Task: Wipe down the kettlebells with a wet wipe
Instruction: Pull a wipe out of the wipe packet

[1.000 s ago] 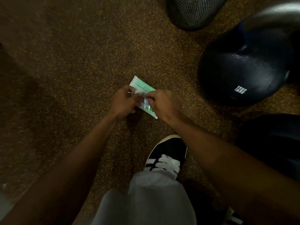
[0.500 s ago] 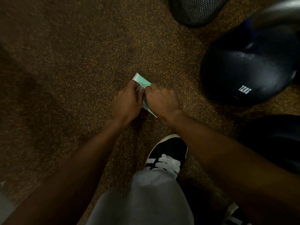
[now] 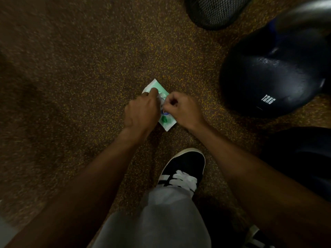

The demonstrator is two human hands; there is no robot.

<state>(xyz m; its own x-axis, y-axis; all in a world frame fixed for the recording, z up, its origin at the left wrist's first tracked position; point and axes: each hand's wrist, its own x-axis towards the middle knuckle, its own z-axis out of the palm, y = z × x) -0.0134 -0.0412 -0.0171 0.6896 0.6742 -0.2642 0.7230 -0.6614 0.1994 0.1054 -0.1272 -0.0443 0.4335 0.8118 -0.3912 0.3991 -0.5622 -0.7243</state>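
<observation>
Both arms reach down. The left hand [image 3: 142,109] and the right hand [image 3: 184,110] sit close together, curled fingers pinching one wipe packet [image 3: 166,122].

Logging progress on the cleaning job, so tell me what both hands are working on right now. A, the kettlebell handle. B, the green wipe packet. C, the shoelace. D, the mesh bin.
B: the left hand and the right hand both pinch the green wipe packet between them, well apart from the 12KG kettlebell, which neither hand touches.
</observation>
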